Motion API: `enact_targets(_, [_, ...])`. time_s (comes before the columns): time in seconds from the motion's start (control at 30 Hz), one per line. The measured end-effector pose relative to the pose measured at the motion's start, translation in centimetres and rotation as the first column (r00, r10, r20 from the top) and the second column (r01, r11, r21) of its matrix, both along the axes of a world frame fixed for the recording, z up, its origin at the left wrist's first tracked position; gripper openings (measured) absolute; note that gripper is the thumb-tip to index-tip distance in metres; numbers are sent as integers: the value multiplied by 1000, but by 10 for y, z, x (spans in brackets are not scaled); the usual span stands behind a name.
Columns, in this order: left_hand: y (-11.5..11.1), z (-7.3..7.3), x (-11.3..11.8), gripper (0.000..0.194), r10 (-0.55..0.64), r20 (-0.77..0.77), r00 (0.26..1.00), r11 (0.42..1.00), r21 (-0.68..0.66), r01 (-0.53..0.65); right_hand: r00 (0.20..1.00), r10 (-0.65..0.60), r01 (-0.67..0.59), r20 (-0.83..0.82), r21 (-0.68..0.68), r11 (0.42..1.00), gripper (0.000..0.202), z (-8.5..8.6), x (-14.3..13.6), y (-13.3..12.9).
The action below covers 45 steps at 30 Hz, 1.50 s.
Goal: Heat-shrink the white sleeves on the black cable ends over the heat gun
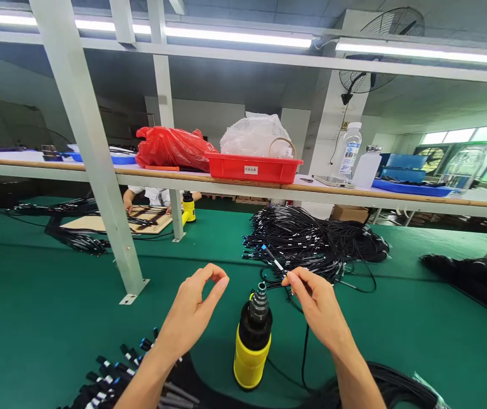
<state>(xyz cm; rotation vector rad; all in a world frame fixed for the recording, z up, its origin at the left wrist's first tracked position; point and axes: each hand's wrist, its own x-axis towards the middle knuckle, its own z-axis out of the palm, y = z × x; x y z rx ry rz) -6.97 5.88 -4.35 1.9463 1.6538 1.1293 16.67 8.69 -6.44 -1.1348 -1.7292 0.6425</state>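
Its lower run hard to trace past the pinch, a thin black cable [275, 260] slants up-left from the right hand's [314, 304] joined thumb and fingertips, while the left hand [190, 309] curves half-unfurled and empty, bare green tabletop [51, 307] to its left, a ridged-nozzle yellow tool [250, 360] between them.

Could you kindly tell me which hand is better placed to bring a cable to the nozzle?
Probably the right hand: it pinches a cable, leaving the blue tip free, near the nozzle. The left hand, on the nozzle's other side, shows nothing held.
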Motion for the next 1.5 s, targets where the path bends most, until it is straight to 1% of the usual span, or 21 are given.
enact_targets(0.1, [-3,-1,-2,27,-35,71,997,998,50,32,997,76,-76,0,-48,996,38,3,1,-5])
enact_targets(0.2, [-7,2,3,27,-77,103,992,996,58,71,990,137,-134,42,-76,988,40,11,2,-14])
enact_targets(0.33, [-13,10,15,30,-194,31,980,980,50,193,971,203,-191,129,-98,977,40,20,3,-27])
enact_targets(0.4, [-14,12,21,27,-228,-41,973,972,56,230,961,226,-211,156,-111,971,38,23,2,-32])
enact_targets(0.43, [-14,13,23,29,-232,-80,969,969,63,237,960,230,-214,158,-114,970,37,24,2,-33])
enact_targets(0.5, [-12,13,26,36,-223,-141,965,968,81,236,963,230,-216,139,-109,970,34,25,0,-33])
enact_targets(0.57, [-10,11,27,39,-202,-159,966,971,99,219,968,226,-217,107,-93,972,30,26,-1,-31])
enact_targets(0.63, [-8,9,27,40,-185,-149,971,974,102,202,972,217,-210,94,-82,974,30,25,-2,-28])
enact_targets(0.8, [-7,5,26,46,-133,-102,986,989,57,139,979,153,-147,137,-50,988,38,24,-5,-22])
enact_targets(0.9, [-5,5,27,48,-121,-93,988,990,54,127,980,127,-123,151,-32,992,41,24,-8,-19])
enact_targets(1.1, [-1,4,28,41,-154,-86,984,985,60,160,985,81,-78,150,-23,997,36,22,-10,-16])
enact_targets(1.27, [-1,4,28,35,-152,-56,987,988,21,153,990,90,-89,105,-14,996,34,18,-10,-11])
enact_targets(1.5, [-1,5,28,30,-145,-19,989,989,9,146,994,85,-85,75,1,996,26,15,-11,-11])
